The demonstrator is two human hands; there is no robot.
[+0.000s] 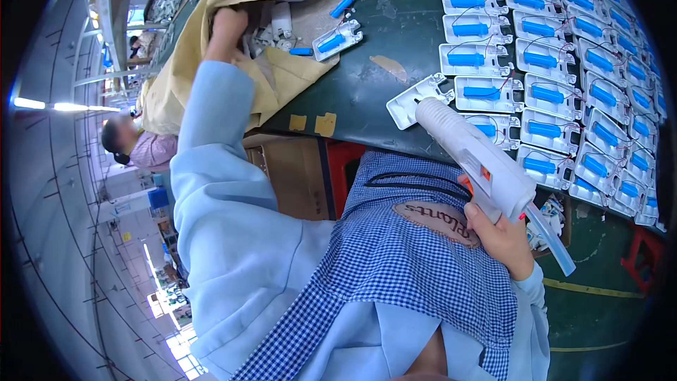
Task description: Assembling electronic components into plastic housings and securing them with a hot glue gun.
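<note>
My left hand (227,29) reaches into the mouth of a tan cloth sack (187,49) lying on the table. Its fingertips are hidden behind the sack's fold, next to loose white plastic parts (281,21). In my right hand (502,236) is a white glue gun (490,166) with an orange trigger area, its fingers closed round the handle. A translucent glue stick (553,240) sticks out of its back end. The gun's front end lies over a white plastic casing (409,104), in which no blue cylinder shows.
Rows of white casings with blue cylinders and thin wires (539,60) cover the table's right side. Beside the sack lie one such casing (337,41) and a loose blue cylinder (343,5). A cardboard box (293,173) and red stool (343,169) stand below the table edge. Another person (137,141) is at far left.
</note>
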